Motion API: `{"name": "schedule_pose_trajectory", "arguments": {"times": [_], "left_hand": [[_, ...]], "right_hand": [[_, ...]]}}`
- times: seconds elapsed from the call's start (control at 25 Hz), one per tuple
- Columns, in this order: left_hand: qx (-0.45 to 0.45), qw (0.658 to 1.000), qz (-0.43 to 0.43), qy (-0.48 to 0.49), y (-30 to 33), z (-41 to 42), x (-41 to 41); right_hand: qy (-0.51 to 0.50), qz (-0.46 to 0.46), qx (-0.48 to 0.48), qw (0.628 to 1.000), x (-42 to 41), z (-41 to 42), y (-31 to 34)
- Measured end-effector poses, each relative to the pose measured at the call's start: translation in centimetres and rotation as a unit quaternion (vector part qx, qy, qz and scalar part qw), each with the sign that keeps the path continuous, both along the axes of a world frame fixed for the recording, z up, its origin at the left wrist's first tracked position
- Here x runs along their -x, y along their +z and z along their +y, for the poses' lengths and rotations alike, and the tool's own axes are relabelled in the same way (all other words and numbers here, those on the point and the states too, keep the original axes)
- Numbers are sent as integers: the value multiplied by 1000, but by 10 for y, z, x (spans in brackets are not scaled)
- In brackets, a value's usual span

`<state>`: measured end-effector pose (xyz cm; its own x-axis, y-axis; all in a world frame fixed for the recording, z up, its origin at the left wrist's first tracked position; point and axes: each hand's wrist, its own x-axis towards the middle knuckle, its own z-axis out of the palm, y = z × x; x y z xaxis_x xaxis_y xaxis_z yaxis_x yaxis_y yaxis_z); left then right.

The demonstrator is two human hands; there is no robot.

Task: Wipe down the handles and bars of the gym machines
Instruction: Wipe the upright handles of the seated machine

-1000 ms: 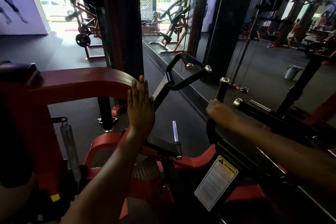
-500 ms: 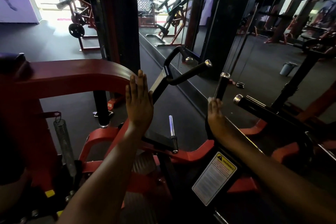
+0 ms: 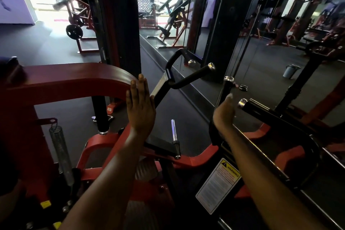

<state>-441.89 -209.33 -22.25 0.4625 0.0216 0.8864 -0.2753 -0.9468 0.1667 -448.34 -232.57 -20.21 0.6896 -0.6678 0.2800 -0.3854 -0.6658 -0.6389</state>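
Left hand (image 3: 141,106) is pressing flat, fingers straight, against the curved red frame (image 3: 74,78). Right hand (image 3: 224,114) is wrapping the upright black handle (image 3: 226,87), maybe over a pale cloth, can't tell. I'd be twisting all the way round that grip, up to its chrome cap. Dark rubber floor (image 3: 186,117), mirror wall (image 3: 270,43) alongside.

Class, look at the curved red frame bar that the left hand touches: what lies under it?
Under the red bar: dark floor, a black post and a coil spring. The left hand covers the bar's downward end.
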Motion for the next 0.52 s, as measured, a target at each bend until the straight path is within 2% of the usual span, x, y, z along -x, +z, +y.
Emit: {"name": "schedule_pose_trajectory", "arguments": {"times": [0.12, 0.16, 0.28, 0.4, 0.52], "left_hand": [[4, 1000, -4, -1, -1, 0, -1], [4, 1000, -3, -2, -1, 1, 0], [3, 1000, 5, -9, 1, 1, 2], [-6, 1000, 11, -13, -2, 2, 1], [0, 1000, 8, -13, 1, 0, 1]], "right_hand": [[-18, 93, 20, 995, 19, -3, -28], [-17, 91, -4, 996, 16, -9, -21], [-30, -46, -91, 994, -7, -31, 3], [19, -52, -112, 992, -18, -43, -4], [39, 15, -127, 991, 8, -43, -30]]}}
